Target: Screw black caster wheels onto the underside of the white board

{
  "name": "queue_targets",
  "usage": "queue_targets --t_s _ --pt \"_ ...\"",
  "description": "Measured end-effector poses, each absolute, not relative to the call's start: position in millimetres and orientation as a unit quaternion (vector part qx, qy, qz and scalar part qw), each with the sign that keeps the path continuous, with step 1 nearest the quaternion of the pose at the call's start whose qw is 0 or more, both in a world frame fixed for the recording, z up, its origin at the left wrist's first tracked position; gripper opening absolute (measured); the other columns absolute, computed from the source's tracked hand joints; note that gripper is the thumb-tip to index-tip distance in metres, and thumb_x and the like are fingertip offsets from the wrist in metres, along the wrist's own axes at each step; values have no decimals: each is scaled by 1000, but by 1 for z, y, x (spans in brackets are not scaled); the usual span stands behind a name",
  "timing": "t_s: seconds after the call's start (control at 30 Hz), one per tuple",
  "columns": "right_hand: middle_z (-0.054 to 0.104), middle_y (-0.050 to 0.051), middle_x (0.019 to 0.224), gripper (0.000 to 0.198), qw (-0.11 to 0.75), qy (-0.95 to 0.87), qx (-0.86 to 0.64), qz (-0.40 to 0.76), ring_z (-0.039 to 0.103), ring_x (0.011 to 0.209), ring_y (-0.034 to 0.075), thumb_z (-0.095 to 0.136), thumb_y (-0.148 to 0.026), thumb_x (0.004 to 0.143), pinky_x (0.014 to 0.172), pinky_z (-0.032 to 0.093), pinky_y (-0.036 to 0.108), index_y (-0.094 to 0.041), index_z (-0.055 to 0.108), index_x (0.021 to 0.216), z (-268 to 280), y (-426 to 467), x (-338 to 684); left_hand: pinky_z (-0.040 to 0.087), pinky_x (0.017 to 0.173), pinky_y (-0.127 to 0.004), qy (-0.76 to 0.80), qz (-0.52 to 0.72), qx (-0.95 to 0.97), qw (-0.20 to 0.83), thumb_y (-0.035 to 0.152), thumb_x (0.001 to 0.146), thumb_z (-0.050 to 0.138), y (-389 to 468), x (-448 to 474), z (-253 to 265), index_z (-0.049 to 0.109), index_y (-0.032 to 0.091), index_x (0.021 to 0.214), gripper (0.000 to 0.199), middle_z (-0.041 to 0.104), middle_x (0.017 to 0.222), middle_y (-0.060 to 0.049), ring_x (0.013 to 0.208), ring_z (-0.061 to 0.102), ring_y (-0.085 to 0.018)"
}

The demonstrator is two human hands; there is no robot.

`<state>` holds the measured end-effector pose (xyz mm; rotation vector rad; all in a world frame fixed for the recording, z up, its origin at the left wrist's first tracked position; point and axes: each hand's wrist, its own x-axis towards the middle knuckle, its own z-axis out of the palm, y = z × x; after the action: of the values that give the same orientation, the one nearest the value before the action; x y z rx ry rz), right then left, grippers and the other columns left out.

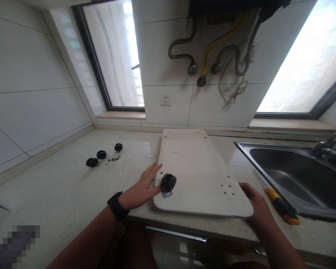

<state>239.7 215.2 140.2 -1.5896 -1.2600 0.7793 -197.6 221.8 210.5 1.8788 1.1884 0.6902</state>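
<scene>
A white board [193, 160] with rounded corners lies on the counter, with small screw holes near its corners. One black caster wheel [168, 182] with a metal plate stands on its near left corner. My left hand [142, 190], with a black watch on the wrist, is at the board's left edge; its fingers are stretched out and its thumb reaches the caster. At the near right edge, my right hand [254, 203] grips the board, its fingertips partly hidden by it. To the left lie more caster wheels [101, 154] beside a scatter of small dark screws [113, 159].
A screwdriver [281, 205] with an orange and black handle lies between the board and the steel sink [291, 175]. The tap [329, 145] is at far right. Behind are a tiled wall, a socket [165, 99] and hanging hoses [236, 56]. A drawer handle [176, 233] shows below the counter.
</scene>
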Motion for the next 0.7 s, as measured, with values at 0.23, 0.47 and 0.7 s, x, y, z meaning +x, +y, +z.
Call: queue_targets --t_s 0.23,0.47,0.7 --pt "76 7 95 35 441 -536 -657 292 68 89 31 71 -39 67 77 52 41 -23 68 97 140 215 243 19 129 -47 432 363 613 553 53 98 57 216 -172 203 -1 26 166 93 13 174 -10 158 22 -28" --pt "76 6 96 33 470 -510 -650 310 69 89 30 70 -38 71 79 52 42 -22 68 100 144 211 237 17 129 -47 442 356 579 585 48 99 54 207 -161 209 -16 27 164 98 15 174 -7 158 23 -27" --pt "77 5 95 40 569 -470 -595 318 71 87 27 80 -30 61 76 57 38 -22 68 98 150 204 235 12 130 -48 426 334 611 577 57 99 54 198 -146 205 -24 26 162 104 9 174 -9 160 15 -29"
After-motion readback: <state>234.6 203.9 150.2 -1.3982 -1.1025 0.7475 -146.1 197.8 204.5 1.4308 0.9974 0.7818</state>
